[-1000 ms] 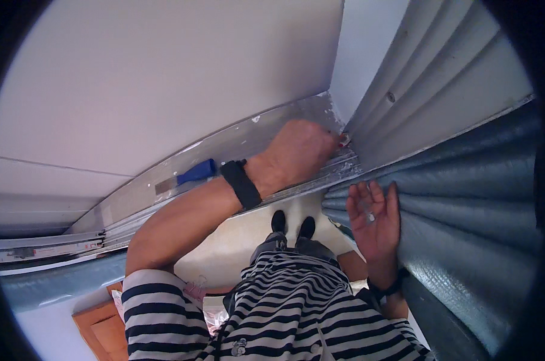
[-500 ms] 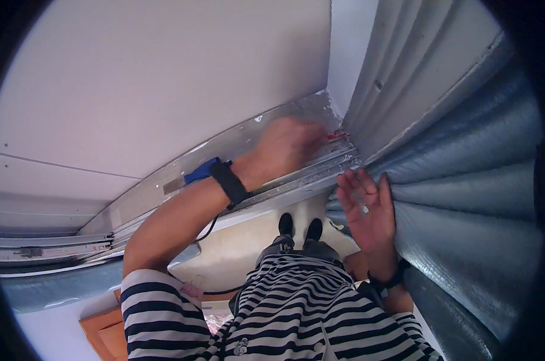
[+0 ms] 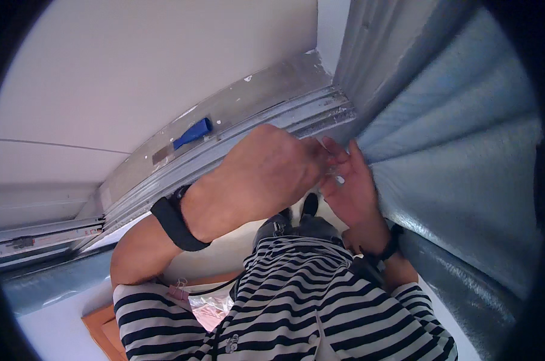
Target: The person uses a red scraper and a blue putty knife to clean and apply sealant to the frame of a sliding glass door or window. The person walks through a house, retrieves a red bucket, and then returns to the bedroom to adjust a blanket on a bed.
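My left hand (image 3: pixel 272 162) reaches across in front of the window track, back up, fingertips drawn together. What they pinch, if anything, is hidden. They meet or nearly meet the fingers of my right hand (image 3: pixel 353 189), which is turned palm up, slightly cupped, with its fingers apart. A small white bit (image 3: pixel 340 179) lies in that palm. Beyond my left hand, a blue-handled scraper (image 3: pixel 193 132) with a flat grey blade rests on the worn sill (image 3: pixel 248 96). Grooved metal window track (image 3: pixel 308 108) runs along the sill, with dirt and pale specks at its far right end.
Silvery blue-grey curtain (image 3: pixel 453 162) hangs close on my right, beside the grey window frame (image 3: pixel 377 42). A pale panel (image 3: pixel 164 60) rises behind the sill. Dark cables run by my left arm. An orange-brown wooden piece (image 3: pixel 101 331) stands at lower left.
My left hand has come back from the track's far right end to my right palm. My right hand has risen slightly leftward. The red bit in the track no longer shows.
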Available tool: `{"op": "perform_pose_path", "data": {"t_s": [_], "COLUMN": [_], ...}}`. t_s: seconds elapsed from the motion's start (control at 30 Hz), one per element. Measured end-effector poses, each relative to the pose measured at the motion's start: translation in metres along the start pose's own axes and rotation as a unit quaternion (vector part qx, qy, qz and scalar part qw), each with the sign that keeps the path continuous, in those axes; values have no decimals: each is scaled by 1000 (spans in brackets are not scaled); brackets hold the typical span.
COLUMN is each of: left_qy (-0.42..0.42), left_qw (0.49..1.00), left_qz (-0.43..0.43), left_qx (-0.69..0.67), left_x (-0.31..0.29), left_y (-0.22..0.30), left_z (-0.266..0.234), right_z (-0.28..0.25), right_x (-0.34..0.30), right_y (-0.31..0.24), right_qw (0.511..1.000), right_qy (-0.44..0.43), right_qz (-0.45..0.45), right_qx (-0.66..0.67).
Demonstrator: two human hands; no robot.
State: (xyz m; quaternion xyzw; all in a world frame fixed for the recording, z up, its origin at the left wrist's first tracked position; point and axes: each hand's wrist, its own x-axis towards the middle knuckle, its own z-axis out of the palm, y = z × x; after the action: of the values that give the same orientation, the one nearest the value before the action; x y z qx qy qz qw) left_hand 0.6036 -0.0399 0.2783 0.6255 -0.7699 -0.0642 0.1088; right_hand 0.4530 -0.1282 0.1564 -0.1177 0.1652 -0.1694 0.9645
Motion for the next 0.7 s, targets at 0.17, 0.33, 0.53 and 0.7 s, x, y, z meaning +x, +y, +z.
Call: {"op": "perform_pose_path", "data": {"t_s": [0.17, 0.33, 0.53, 0.7], "left_qy": [-30, -18, 157, 99], "left_qw": [999, 999, 930, 873], "left_qz": [21, -26, -150, -24], "left_qx": [35, 10, -296, -478], "left_x": [-23, -63, -135, -153], "left_y": [13, 13, 26, 83], "left_z": [6, 25, 58, 77], "right_z": [7, 3, -14, -40], "right_x": [-13, -26, -31, -68], "right_y": [22, 54, 95, 130], "right_qw": [1000, 995, 991, 968], "right_qy": [23, 87, 118, 116], "right_qz": [-4, -28, 38, 182], "right_qx": [-10, -31, -53, -130]}}
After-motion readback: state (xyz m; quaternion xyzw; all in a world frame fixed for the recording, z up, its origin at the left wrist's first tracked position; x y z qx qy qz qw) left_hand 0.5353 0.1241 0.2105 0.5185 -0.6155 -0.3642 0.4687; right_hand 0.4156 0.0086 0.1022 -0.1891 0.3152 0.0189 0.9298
